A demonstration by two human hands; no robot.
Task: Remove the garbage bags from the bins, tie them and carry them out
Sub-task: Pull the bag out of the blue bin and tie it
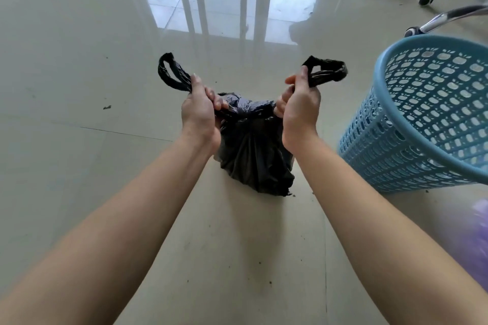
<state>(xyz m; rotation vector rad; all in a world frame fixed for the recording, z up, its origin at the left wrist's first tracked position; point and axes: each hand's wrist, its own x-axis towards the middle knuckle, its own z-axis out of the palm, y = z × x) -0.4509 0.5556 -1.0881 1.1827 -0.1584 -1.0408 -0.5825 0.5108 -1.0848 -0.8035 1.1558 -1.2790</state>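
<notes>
So the bag [253, 150] sat on the floor [79, 166] just beside the bin [422, 119], already out. The left hand [199, 105] and right hand [299, 108] each gripped a handle [171, 74], cinching it shut. Yank too hard and that thin plastic could've ripped, spilling everything.

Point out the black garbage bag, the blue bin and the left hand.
black garbage bag [253, 155]: head view, its creased body.
blue bin [383, 155]: head view, its outer wall.
left hand [199, 111]: head view, back of hand.
</notes>
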